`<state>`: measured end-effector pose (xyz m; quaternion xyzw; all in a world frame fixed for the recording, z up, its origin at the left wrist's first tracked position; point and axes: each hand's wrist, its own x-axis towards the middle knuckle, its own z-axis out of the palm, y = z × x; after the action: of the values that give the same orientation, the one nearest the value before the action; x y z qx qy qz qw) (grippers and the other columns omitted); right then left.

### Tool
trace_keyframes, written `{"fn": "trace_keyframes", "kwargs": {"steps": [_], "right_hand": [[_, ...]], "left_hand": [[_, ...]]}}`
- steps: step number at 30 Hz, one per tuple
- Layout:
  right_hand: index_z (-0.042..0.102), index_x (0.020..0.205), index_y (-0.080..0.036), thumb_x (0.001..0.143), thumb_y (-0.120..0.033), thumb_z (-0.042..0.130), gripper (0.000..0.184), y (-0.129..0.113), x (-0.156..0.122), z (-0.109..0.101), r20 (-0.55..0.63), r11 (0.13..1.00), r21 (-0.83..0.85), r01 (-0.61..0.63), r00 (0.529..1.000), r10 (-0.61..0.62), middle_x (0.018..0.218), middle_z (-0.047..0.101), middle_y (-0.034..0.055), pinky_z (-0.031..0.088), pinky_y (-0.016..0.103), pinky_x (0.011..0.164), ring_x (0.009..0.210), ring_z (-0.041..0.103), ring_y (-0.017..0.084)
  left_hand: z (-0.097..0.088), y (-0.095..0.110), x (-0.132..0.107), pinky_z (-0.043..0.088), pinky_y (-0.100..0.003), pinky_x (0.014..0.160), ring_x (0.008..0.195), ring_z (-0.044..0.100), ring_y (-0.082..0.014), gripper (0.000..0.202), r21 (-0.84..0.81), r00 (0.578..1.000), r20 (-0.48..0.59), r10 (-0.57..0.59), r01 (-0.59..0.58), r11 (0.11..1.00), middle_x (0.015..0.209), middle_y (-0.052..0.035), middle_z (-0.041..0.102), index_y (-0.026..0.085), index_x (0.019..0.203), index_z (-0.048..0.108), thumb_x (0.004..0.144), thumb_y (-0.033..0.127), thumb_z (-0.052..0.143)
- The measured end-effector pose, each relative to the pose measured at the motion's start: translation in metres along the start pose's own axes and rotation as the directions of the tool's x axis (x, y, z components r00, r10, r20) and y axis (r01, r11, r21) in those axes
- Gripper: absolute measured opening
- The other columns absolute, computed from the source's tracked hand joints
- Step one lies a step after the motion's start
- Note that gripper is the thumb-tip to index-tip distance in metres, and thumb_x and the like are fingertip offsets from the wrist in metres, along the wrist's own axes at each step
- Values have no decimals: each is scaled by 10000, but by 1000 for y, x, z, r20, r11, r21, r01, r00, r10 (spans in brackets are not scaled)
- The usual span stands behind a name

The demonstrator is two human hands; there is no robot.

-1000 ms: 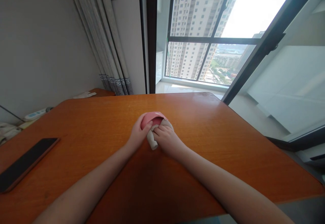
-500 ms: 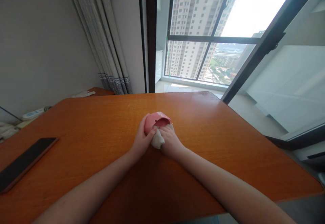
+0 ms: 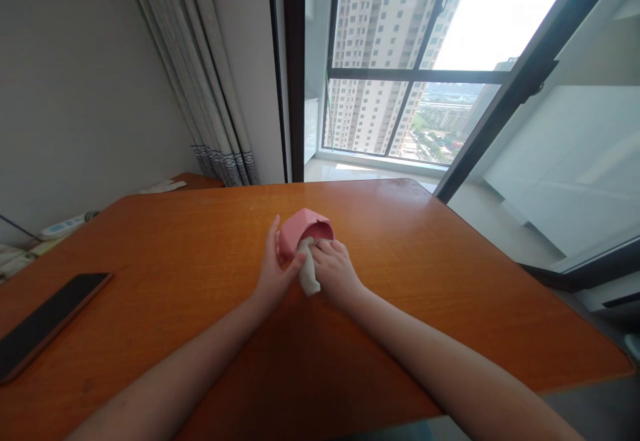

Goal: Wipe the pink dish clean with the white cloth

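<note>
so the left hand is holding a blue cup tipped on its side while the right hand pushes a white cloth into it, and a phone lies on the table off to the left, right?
Not quite: the cup is pink, not blue, as the head view shows. The rest holds: the left hand holds it tipped on its side, the right hand presses a white cloth at its mouth, and a phone lies on the table off to the left.

Orange wooden table (image 3: 450, 281). Black phone (image 3: 47, 324) lay flat near its left edge. White remote (image 3: 63, 226) beyond, by the wall. Grey patterned curtain (image 3: 200, 81) hung beside window (image 3: 400, 94); tall apartment blocks (image 3: 380, 21) outside.
</note>
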<state>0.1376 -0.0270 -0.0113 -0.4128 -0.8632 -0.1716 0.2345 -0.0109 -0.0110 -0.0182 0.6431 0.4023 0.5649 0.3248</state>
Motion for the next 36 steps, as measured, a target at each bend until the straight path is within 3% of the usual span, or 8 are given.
{"fn": "trace_keyframes", "kwargs": {"steps": [3,6,11,18,26,30,33,36], "right_hand": [[640,813,-172,862,-195,543,111,-1,-2,5,-48,997,63,39,998,-36,800,617,65,276,345,675,754,453,194],[639,896,-162,868,-190,534,112,2,-1,4,-36,994,53,100,994,-98,818,610,67,292,342,690,767,459,196],[619,903,-180,899,-191,522,97,12,4,-8,5,998,-36,43,999,-43,855,611,60,297,345,729,847,461,206],[613,782,-189,869,-163,550,110,5,-1,-1,-68,996,-20,88,994,-89,807,610,49,277,343,666,787,436,202],[605,880,-176,915,-190,504,107,15,4,-5,-55,989,1,148,987,-148,863,605,49,298,330,729,850,455,187],[609,868,-189,918,-200,501,119,19,5,-6,-40,992,-17,125,991,-126,839,607,38,288,335,714,838,451,189],[623,867,-189,904,-195,521,109,16,3,0,-36,994,-2,106,994,-106,840,612,45,286,338,712,851,446,196],[632,865,-178,891,-189,536,100,12,1,6,-34,994,39,105,994,-103,875,620,60,296,338,709,859,445,200]], "left_hand": [[2,1,-3,244,-426,1138,1379,297,-261,699,72,1000,31,2,-4,997,1485,-126,334,191,1423,288,823,410,572],[-6,0,5,228,-446,1141,1362,333,-250,588,125,998,59,8,-15,992,1453,-116,395,190,1383,370,855,402,518],[-17,0,18,244,-425,1135,1340,369,-242,564,159,999,15,48,-50,986,1444,-111,413,190,1362,404,853,399,527],[-5,7,1,262,-417,1131,1367,317,-262,740,88,999,11,31,-32,996,1488,-130,328,181,1423,275,796,394,607],[-24,14,26,256,-445,1129,1310,407,-260,550,194,998,65,19,-31,981,1399,-119,463,165,1321,448,815,352,552],[-24,12,25,372,-440,1050,1206,513,-260,745,127,993,113,-24,9,992,1304,-125,538,183,1426,283,780,360,609],[-11,9,14,420,-391,1011,1197,522,-240,899,17,996,55,-70,69,997,1344,-128,494,209,1471,104,765,379,635],[-2,7,6,312,-370,1102,1340,361,-239,788,38,997,-44,-65,66,997,1478,-125,319,201,1436,215,781,383,615]]}}
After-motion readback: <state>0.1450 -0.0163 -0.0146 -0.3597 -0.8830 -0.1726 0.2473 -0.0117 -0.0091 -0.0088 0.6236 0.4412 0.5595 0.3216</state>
